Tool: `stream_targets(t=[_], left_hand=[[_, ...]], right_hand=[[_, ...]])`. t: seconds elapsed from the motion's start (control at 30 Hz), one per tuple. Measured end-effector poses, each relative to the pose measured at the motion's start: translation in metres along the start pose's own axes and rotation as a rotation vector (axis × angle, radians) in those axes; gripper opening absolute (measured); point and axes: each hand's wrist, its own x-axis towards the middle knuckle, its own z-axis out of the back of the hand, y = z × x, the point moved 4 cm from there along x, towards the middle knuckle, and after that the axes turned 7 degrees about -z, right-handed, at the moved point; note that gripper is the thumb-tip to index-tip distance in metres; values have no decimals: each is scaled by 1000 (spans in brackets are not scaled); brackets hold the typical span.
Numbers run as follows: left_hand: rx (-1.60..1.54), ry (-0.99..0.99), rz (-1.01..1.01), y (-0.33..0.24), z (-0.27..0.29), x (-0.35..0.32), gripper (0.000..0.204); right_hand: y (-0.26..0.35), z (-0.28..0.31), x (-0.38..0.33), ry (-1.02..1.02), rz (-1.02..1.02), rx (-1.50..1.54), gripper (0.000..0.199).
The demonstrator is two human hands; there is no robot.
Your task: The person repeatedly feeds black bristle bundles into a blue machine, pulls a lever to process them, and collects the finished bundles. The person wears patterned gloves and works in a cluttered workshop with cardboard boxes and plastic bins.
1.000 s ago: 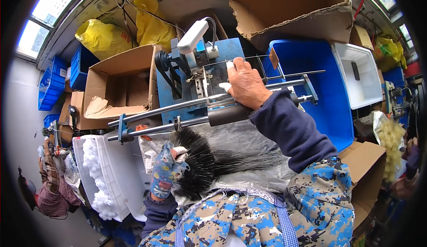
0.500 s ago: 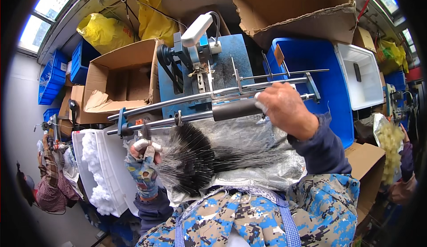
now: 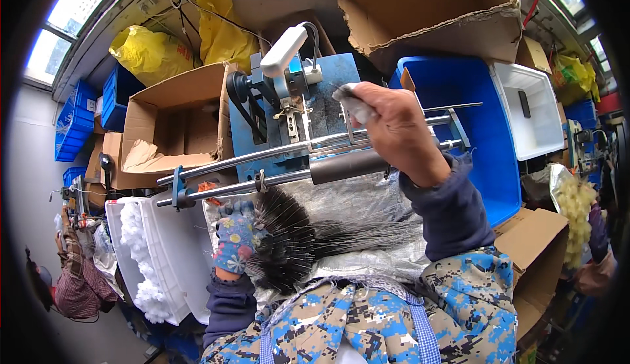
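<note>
My left hand (image 3: pixel 235 236), in a flowered glove, grips a fan-shaped bundle of thin dark wires (image 3: pixel 298 239) lying on silvery sheeting in my lap. My right hand (image 3: pixel 399 134) is raised over two chrome rails (image 3: pixel 262 157) and a black cylinder (image 3: pixel 348 165). Its fingertips pinch a small whitish tuft (image 3: pixel 351 101) close to the blue machine (image 3: pixel 289 98), which has a white handle on top.
An open cardboard box (image 3: pixel 174 124) sits left of the machine. A blue crate (image 3: pixel 485 115) and a white tub (image 3: pixel 531 108) are on the right. A white bin of fluffy white balls (image 3: pixel 147 265) stands at lower left. Yellow bags (image 3: pixel 154 49) lie behind. Another person's hand (image 3: pixel 594 272) is at the right edge.
My right hand has let go of the black cylinder and risen toward the machine, now pinching the whitish tuft. My left hand has shifted slightly right with the wire bundle.
</note>
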Motion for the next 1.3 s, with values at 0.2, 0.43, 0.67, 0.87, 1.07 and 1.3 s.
stream_targets(t=[0.2,0.43,0.67,0.87,1.07,1.3], left_hand=[[127,-117,-96,18,-26,0,65],[93,23,-37,24,-29,-11,71],[-117,-139,-60,6,-8,-11,54],[-633,-262,8,-20,12,9,29],[-387,-428,-236,-39,40,15,28],[-482,-471,-153,-40,37,11,26]], right_hand=[[-71,-70,44,49,46,-917,10],[-78,-83,45,68,9,-1036,13],[-81,-82,42,89,88,-938,12],[-101,-84,49,119,-60,-794,15],[-94,-66,37,-39,4,-901,29],[-78,-51,1,135,-143,-842,54]])
